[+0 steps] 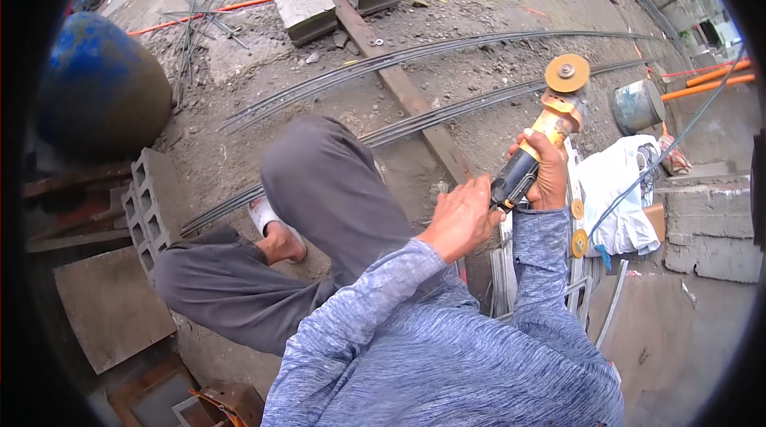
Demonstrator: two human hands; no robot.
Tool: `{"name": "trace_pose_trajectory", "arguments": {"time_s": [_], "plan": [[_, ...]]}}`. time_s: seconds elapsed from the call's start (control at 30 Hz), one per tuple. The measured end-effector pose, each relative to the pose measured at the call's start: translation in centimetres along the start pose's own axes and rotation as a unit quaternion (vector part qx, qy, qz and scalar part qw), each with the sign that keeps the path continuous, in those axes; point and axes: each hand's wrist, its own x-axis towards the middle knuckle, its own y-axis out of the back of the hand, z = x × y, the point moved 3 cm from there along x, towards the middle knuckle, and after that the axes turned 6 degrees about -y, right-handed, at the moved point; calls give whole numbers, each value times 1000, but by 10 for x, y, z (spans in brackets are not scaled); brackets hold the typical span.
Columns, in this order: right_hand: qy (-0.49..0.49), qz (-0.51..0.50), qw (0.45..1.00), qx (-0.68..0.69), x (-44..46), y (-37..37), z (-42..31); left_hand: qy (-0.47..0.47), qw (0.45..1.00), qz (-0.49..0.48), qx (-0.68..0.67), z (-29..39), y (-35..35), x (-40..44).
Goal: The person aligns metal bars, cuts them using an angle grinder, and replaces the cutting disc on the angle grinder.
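My right hand (546,175) is wrapped around the body of a yellow and black angle grinder (556,120), which is held up at the right. A round tan disc (581,76) sits on the grinder's head, facing up. At the tool's rear end, my left hand (463,218) presses its closed fingers against the black part; its fingertips are partly hidden. Beneath and beside my right forearm lie pale metal pieces (503,279), with two small tan discs, one of them (579,243) near the sleeve.
Long thin rods (455,113) cross a brown metal bar (415,100) on the ground. Two concrete blocks (303,8) rest at the bar's far end. A blue drum (104,84) stands left, a grey bucket (638,106) and white sacking (614,195) right.
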Motion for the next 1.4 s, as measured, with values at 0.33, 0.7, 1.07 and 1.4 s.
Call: {"name": "trace_pose_trajectory", "arguments": {"time_s": [0.33, 0.7, 1.07, 1.4], "plan": [[-98, -10, 979, -178, 56, 48, 94, 26, 886, 460, -50, -77, 276, -45], [-200, -94, 903, -369, 146, 40, 205, 334, 863, -13, 379, -393, 86, -56], [-165, -127, 846, -491, 203, 41, 249, 296, 877, -85, 369, -409, 75, -48], [-205, -141, 841, -480, 216, 25, 256, 293, 894, -42, 337, -411, 74, -52]]}}
